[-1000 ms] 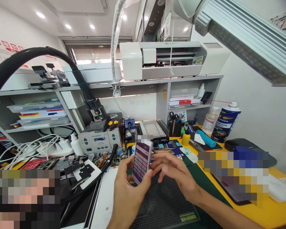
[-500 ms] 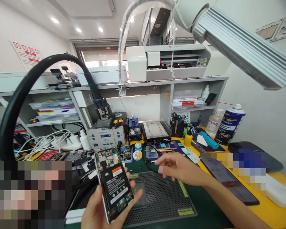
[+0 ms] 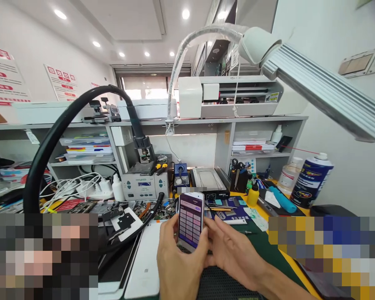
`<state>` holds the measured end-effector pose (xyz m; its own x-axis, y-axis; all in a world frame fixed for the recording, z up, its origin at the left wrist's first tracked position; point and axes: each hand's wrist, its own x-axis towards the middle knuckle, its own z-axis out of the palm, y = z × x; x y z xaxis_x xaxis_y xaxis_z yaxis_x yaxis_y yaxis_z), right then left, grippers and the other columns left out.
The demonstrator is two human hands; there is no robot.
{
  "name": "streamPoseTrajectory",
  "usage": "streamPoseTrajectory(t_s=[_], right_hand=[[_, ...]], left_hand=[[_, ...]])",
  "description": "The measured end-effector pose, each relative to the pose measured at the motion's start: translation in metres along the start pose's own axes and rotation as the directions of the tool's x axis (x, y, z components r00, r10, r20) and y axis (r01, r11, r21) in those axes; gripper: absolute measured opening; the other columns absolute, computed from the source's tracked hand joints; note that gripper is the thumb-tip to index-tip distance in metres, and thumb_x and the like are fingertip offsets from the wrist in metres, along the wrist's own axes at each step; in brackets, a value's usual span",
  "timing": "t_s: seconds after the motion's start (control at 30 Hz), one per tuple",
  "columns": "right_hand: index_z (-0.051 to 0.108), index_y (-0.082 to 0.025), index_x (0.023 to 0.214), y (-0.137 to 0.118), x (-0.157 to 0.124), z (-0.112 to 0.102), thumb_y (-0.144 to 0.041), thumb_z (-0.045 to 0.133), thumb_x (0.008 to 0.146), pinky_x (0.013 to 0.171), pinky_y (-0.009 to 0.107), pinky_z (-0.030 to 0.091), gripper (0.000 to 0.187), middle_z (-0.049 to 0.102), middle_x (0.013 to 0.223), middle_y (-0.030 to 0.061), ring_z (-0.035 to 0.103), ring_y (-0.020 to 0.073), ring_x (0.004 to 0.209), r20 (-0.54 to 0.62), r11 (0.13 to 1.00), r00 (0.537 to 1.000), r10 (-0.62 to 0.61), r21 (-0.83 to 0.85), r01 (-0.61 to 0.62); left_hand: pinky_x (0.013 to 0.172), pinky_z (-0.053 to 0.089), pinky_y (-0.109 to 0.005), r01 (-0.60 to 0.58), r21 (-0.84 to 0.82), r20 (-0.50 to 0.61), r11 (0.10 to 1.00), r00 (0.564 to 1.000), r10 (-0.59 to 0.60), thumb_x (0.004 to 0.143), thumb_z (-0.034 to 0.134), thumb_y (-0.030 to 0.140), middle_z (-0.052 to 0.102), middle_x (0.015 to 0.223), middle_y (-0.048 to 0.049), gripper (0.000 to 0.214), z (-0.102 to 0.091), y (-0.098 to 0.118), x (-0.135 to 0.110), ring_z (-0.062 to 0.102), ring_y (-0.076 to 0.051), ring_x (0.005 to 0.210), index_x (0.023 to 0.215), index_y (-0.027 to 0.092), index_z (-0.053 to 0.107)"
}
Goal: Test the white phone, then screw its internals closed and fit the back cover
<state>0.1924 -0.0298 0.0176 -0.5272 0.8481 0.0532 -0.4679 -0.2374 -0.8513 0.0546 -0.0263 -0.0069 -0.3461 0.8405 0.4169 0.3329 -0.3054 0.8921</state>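
My left hand (image 3: 179,268) grips a smartphone (image 3: 190,221) by both sides, thumb along its right edge. The phone stands tilted up above the mat, its lit screen facing me with rows of buttons or tiles. My right hand (image 3: 234,252) is curled against the right edge of the phone, its fingertips partly hidden behind the phone and my left thumb. The phone's back is out of sight. Beneath the hands lies a black perforated mat (image 3: 225,285). Left of my left hand is a flat white panel or device (image 3: 145,260).
Small parts and a black hose (image 3: 150,214) lie left of the hands. A hot-air station (image 3: 145,187), a soldering iron stand (image 3: 181,175) and a heating plate (image 3: 209,179) stand behind. A blue spray can (image 3: 312,181) stands right, beneath a lamp (image 3: 325,91).
Instead of opened phone internals with a battery, a lit screen now faces me. My right hand has moved left against the phone. The white panel has come into view, and the camera tilted up.
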Motion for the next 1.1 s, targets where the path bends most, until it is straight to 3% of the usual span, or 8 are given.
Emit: streamPoseTrajectory(t_s=[0.07,0.17,0.33,0.43,0.57,0.77,0.93,1.1], right_hand=[[0.060,-0.025,0.136,0.000,0.002,0.001,-0.053,0.031,0.104,0.096,0.045,0.048,0.051,0.065,0.132,0.0112,0.058,0.0271,0.122,0.003,0.996,1.000,-0.019,0.088,0.019],[0.062,-0.024,0.134,0.002,0.005,-0.003,-0.053,0.035,0.103,0.101,0.047,0.045,0.050,0.069,0.126,0.0105,0.060,0.0270,0.121,-0.059,0.982,0.997,-0.039,0.183,0.049],[0.064,-0.022,0.131,0.002,0.007,-0.009,-0.056,0.036,0.101,0.101,0.046,0.045,0.053,0.074,0.117,0.0103,0.064,0.0273,0.115,-0.181,0.971,0.982,-0.049,0.222,0.089],[0.064,-0.022,0.131,-0.001,0.007,-0.010,-0.060,0.037,0.100,0.098,0.045,0.048,0.056,0.075,0.112,0.0102,0.067,0.0273,0.110,-0.246,0.975,0.968,-0.052,0.195,0.103],[0.062,-0.023,0.132,-0.007,0.007,-0.012,-0.060,0.040,0.099,0.088,0.043,0.054,0.054,0.076,0.106,0.0092,0.071,0.0262,0.099,-0.282,0.965,0.958,-0.053,0.231,0.122],[0.065,-0.017,0.125,-0.016,0.009,-0.015,-0.064,0.036,0.099,0.066,0.036,0.058,0.061,0.076,0.103,0.0120,0.073,0.0258,0.086,-0.220,0.954,0.974,-0.048,0.279,0.110],[0.065,-0.017,0.123,-0.015,0.009,-0.016,-0.057,0.040,0.099,0.062,0.035,0.057,0.053,0.076,0.098,0.0114,0.073,0.0250,0.080,-0.229,0.947,0.973,-0.044,0.299,0.113],[0.066,-0.015,0.122,-0.014,0.011,-0.018,-0.049,0.038,0.101,0.059,0.034,0.057,0.049,0.076,0.099,0.0124,0.072,0.0240,0.078,-0.238,0.946,0.970,-0.045,0.303,0.118]], left_hand=[[0.080,0.058,-0.046,-0.082,0.096,-0.036,0.992,0.996,0.085,0.076,0.071,0.048,0.063,0.108,-0.0118,0.056,0.010,0.001,0.000,0.066,-0.030,0.100,0.119,0.016,0.056],[0.070,0.059,-0.045,-0.184,0.237,0.014,0.954,0.983,0.186,0.078,0.069,0.046,0.061,0.102,-0.0101,0.054,0.021,0.006,0.001,0.067,-0.029,0.091,0.119,0.016,0.054],[0.068,0.059,-0.045,-0.249,0.323,0.046,0.913,0.968,0.247,0.078,0.070,0.039,0.059,0.101,-0.0099,0.049,0.032,0.017,0.005,0.066,-0.030,0.089,0.117,0.014,0.054],[0.080,0.058,-0.049,-0.280,0.289,0.109,0.916,0.960,0.259,0.081,0.068,0.041,0.058,0.108,-0.0126,0.052,0.035,0.019,0.006,0.063,-0.031,0.101,0.122,0.013,0.052],[0.091,0.056,-0.049,-0.342,0.202,0.271,0.918,0.920,0.283,0.078,0.070,0.039,0.056,0.120,-0.0155,0.065,0.031,0.012,0.004,0.059,-0.032,0.113,0.133,0.014,0.047],[0.082,0.062,-0.043,-0.424,0.090,0.430,0.901,0.833,0.348,0.074,0.072,0.032,0.052,0.133,-0.0179,0.081,0.022,-0.005,0.007,0.063,-0.031,0.110,0.146,0.020,0.035],[0.079,0.063,-0.034,-0.476,0.036,0.466,0.879,0.786,0.407,0.079,0.068,0.029,0.053,0.132,-0.0178,0.080,0.018,-0.013,0.011,0.066,-0.025,0.105,0.148,0.019,0.028],[0.097,0.056,-0.043,-0.506,0.014,0.429,0.862,0.782,0.452,0.080,0.066,0.028,0.052,0.135,-0.0181,0.080,0.019,-0.021,0.011,0.058,-0.028,0.121,0.150,0.018,0.026]])
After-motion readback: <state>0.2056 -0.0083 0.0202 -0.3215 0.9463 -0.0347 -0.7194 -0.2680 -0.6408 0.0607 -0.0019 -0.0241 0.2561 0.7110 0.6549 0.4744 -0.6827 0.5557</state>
